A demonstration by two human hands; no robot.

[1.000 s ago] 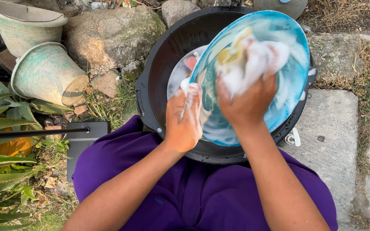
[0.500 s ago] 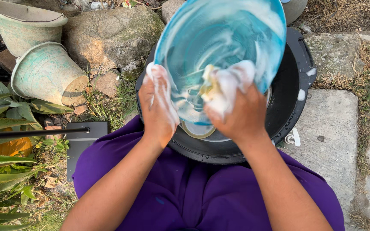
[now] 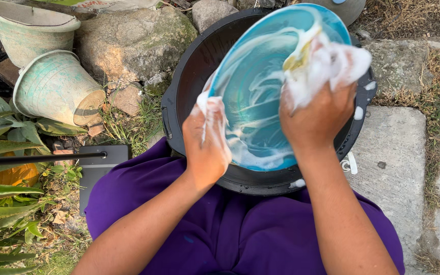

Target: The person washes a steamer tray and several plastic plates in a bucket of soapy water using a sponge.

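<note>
Since the earlier frame the right hand (image 3: 318,116) has swept its soapy sponge (image 3: 327,63) from the plate's centre up to its upper right rim, fingers closed tight around it. The left hand (image 3: 205,144) grips the lower left edge of the turquoise plate (image 3: 260,97), foam over its knuckles. The plate is tilted above the black basin (image 3: 189,66) in the upper middle of the frame, with two pale green pots (image 3: 57,86) at upper left.

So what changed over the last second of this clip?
The right hand swept its soapy sponge from the middle of the blue plate to its upper right rim. The left hand keeps its grip on the plate's left edge, over the black basin. The green pots and rocks did not move.
</note>
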